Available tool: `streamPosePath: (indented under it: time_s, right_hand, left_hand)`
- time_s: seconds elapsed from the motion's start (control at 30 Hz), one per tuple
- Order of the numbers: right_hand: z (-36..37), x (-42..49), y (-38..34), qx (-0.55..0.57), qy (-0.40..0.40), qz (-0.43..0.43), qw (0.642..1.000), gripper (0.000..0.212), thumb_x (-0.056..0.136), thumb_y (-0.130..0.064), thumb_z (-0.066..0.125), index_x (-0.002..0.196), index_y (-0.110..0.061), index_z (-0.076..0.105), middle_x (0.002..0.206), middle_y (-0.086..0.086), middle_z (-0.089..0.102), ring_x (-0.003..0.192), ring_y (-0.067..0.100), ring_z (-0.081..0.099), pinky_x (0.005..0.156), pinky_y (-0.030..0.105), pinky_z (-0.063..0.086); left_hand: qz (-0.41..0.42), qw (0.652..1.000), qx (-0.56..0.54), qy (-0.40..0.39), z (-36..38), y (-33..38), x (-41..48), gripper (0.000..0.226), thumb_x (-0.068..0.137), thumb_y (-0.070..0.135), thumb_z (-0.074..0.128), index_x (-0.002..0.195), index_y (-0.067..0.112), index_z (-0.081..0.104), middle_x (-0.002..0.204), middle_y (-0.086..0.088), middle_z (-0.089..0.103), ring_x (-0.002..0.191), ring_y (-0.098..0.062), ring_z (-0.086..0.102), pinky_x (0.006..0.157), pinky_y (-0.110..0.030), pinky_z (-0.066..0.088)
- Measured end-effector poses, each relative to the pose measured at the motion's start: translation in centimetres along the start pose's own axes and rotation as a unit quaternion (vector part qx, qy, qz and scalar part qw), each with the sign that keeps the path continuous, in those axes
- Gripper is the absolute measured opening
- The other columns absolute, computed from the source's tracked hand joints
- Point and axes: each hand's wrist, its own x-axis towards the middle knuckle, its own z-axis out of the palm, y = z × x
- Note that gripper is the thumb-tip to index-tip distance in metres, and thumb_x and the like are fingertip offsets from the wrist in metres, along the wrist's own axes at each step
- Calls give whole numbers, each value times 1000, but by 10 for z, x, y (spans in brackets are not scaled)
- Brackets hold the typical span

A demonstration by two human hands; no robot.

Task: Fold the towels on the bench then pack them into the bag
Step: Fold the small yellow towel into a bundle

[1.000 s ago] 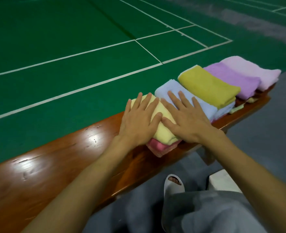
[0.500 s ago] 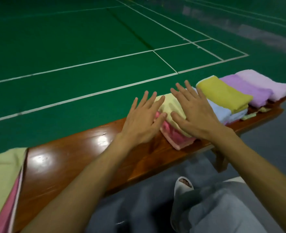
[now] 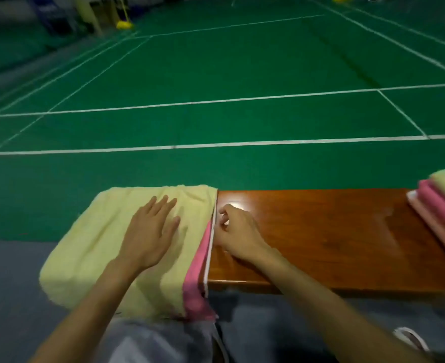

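Now left hand (image 3: 150,231) off stack (image 3: 441,205) (onto spread towel (image 3: 93,247)).

At lower left of the frame, the left hand (image 3: 150,231) lies flat on an unfolded yellow towel (image 3: 90,244) while the right hand (image 3: 235,231) pinches its pink-and-white edge (image 3: 203,258) on the tabletop (image 3: 321,231).

The view is now turned left along the bench (image 3: 321,231). Both hands are off the folded yellow-and-pink stack (image 3: 441,205), which now lies at the right edge of the frame. The left hand (image 3: 150,231) now rests flat, fingers straight, on an unfolded pale yellow towel (image 3: 93,247) draped over the bench end. The right hand (image 3: 235,231), fingers curled, pinches that towel's pink-and-white edge. The other folded towels are out of view.
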Motion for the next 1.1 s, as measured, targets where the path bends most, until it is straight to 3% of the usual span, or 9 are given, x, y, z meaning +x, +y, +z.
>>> streamPosePath:
  time_s: [0.1, 0.23, 0.33, 0.5, 0.6, 0.73, 0.9, 1.0, 1.1]
  right_hand:
    - [38, 22, -30, 10, 41, 69, 997, 23, 88, -34, 68, 106, -19, 65, 99, 1, 69, 92, 22, 66, 80, 40, 59]
    - [54, 31, -41, -68, 83, 127, 986, 35, 84, -51, 72, 82, -17, 64, 78, -2, 63, 77, 22, 65, 69, 37, 59]
    - [48, 30, -38, -107, 37, 155, 981, 45, 79, -60, 73, 83, -16, 62, 77, -3, 59, 78, 24, 64, 65, 32, 51]
    - [39, 34, -37, -13, -93, 182, 979, 15, 89, -23, 69, 82, -10, 68, 61, 4, 73, 57, 22, 74, 68, 44, 65]
    - [38, 33, -33, 13, -100, 153, 983, 16, 89, -13, 62, 79, -5, 72, 60, 7, 72, 57, 23, 74, 69, 48, 65]
    - [25, 16, -32, 81, -34, 76, 993, 23, 89, -16, 65, 73, -1, 72, 58, 8, 70, 55, 20, 71, 66, 41, 64]
    - [-6, 1, -32, 272, 63, 56, 959, 21, 90, -8, 70, 72, 1, 65, 70, 17, 70, 63, 26, 71, 58, 37, 61]
    - [-31, 3, -10, 388, 120, 127, 905, 26, 88, -2, 70, 64, -4, 60, 59, 12, 61, 52, 17, 60, 49, 28, 54]
    - [-67, 2, 26, 450, 163, 172, 861, 39, 89, 0, 69, 57, -13, 49, 47, -2, 47, 38, 9, 43, 37, 19, 37]
  left_hand:
    - [-82, 996, 27, 36, -4, -66, -15, 68, 101, 59, 27, 148, 17, 51, 152, -9, 53, 138, -35, 46, 111, -53, 39]
    - [-213, 972, 5, 101, -3, -112, -26, 47, 99, 41, 61, 133, 9, 58, 130, -19, 61, 118, -43, 51, 93, -55, 45]
    - [-285, 950, -23, 124, 4, -127, -27, 51, 96, 46, 65, 123, 3, 60, 122, -21, 60, 113, -42, 50, 91, -54, 45]
    - [-371, 905, -84, 190, 2, -126, -19, 56, 97, 45, 65, 128, -1, 59, 130, -25, 53, 122, -43, 46, 99, -56, 41]
    - [-425, 882, -70, 194, -7, -133, -14, 46, 92, 38, 71, 123, 4, 69, 123, -26, 61, 114, -47, 54, 97, -57, 46]
    - [-409, 877, -82, 240, -16, -128, -12, 22, 90, 22, 74, 106, 8, 80, 109, -19, 73, 93, -42, 65, 76, -44, 51]
    - [-324, 887, -88, 317, -26, -91, -12, 24, 95, 28, 68, 105, 9, 79, 104, -16, 75, 92, -40, 68, 77, -45, 51]
    - [-298, 917, -111, 240, -29, -57, 4, 36, 102, 25, 56, 79, 1, 67, 77, -26, 64, 79, -45, 61, 70, -45, 44]
    - [-277, 936, -187, 113, -24, -12, 24, 48, 108, 23, 45, 68, -1, 54, 63, -17, 50, 68, -34, 51, 60, -40, 30]
